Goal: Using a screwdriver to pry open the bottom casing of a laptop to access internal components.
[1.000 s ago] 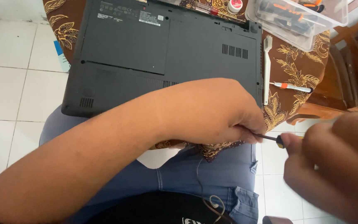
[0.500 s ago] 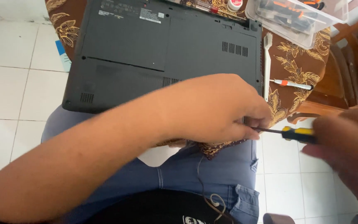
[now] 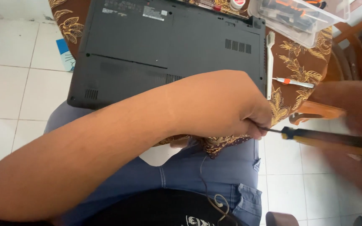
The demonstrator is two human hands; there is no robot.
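A black laptop [image 3: 168, 46] lies bottom up on a brown cloth with gold flowers [image 3: 302, 62]. My left arm crosses in front of it, and my left hand [image 3: 223, 104] is closed in a fist at the laptop's near right corner, pinching the thin metal shaft of a screwdriver [image 3: 323, 140]. The tool has a black and orange-yellow handle and points left into my left fist. My right hand [image 3: 357, 113] is blurred at the right edge and grips the far end of the handle. The screwdriver's tip is hidden inside my left fingers.
A white brush [image 3: 270, 62] and a small screwdriver with an orange band [image 3: 294, 82] lie on the cloth right of the laptop. A clear plastic box of tools [image 3: 302, 16] stands at the back right. A wooden chair [image 3: 357, 50] is at the right, white floor tiles [image 3: 17, 83] at the left.
My right hand has pulled away to the right, so more of the screwdriver's shaft and handle shows between the hands. My left fist stays at the laptop's corner.
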